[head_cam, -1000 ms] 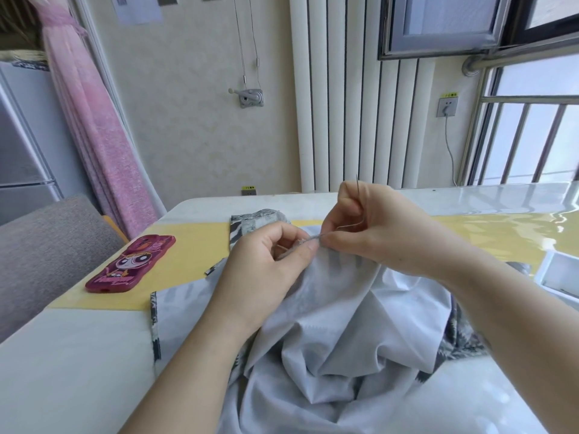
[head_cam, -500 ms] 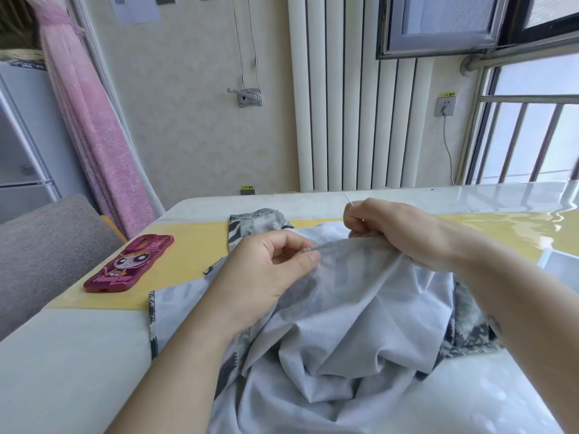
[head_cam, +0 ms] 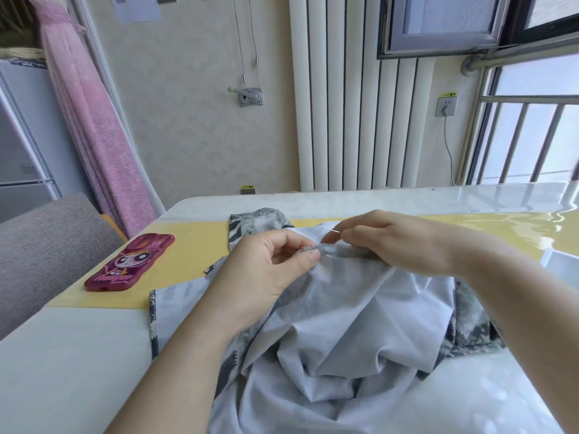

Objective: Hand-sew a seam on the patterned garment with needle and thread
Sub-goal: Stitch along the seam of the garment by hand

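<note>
A grey-and-white patterned garment (head_cam: 354, 311) lies bunched on the table, pale inner side up. My left hand (head_cam: 269, 270) pinches its raised seam edge between thumb and forefinger. My right hand (head_cam: 394, 242) is just to the right of it on the same edge and pinches a thin silver needle (head_cam: 330, 229), whose free end points left and slightly away from me. The thread is too fine to make out.
A dark pink phone case (head_cam: 130, 263) with a cartoon face lies on the yellow table mat (head_cam: 194, 245) at the left. A white table (head_cam: 69, 364) carries everything. A grey chair back (head_cam: 47, 242) stands at the left, a white radiator on the far wall.
My right hand has come down from a raised pull to the seam edge, and the needle has gone from upright to nearly level. My left hand has kept its pinch on the fabric.
</note>
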Tool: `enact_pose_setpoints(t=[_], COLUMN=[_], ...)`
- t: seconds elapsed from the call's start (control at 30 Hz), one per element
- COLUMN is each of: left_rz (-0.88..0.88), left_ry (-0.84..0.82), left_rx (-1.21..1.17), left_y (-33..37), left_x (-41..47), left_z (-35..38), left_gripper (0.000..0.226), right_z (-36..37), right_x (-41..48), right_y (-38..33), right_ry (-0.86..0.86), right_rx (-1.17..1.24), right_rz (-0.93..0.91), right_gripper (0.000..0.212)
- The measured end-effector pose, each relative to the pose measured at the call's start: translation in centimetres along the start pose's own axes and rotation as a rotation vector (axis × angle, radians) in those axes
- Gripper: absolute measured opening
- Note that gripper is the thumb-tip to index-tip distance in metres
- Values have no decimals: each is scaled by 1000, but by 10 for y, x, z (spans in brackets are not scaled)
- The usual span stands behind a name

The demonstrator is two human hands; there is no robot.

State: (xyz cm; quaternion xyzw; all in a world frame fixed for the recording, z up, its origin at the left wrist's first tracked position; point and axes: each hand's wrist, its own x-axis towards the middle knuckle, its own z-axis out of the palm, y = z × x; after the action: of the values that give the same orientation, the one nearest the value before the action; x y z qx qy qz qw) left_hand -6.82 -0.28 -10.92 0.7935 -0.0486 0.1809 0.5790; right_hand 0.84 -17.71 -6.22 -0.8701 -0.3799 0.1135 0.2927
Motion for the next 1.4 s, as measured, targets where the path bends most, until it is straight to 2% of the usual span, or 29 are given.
enact_pose_setpoints(t=[0.43, 0.6, 1.0, 1.27, 1.4], left_rz=[-11, -10, -59, -85, -105], left_ry=[15, 12, -38, -112, -127], left_rx=[7, 1, -63, -135, -169], left_y=[0, 0, 1, 3, 2], left_x=[0, -1, -1, -3, -3], left_z=[-1, -2, -4, -6, -6], left_gripper=[13, 11, 3, 19, 19], right_z=[2, 1, -1, -2, -4], right_x=[6, 3, 3, 1, 0], right_y=[5, 1, 5, 6, 4], right_ry=[162, 179, 116, 45, 4], right_rx=[-172, -133, 48, 105, 93], right_rz=[-114, -130, -147, -134, -126], right_gripper=[18, 20, 22, 22, 24])
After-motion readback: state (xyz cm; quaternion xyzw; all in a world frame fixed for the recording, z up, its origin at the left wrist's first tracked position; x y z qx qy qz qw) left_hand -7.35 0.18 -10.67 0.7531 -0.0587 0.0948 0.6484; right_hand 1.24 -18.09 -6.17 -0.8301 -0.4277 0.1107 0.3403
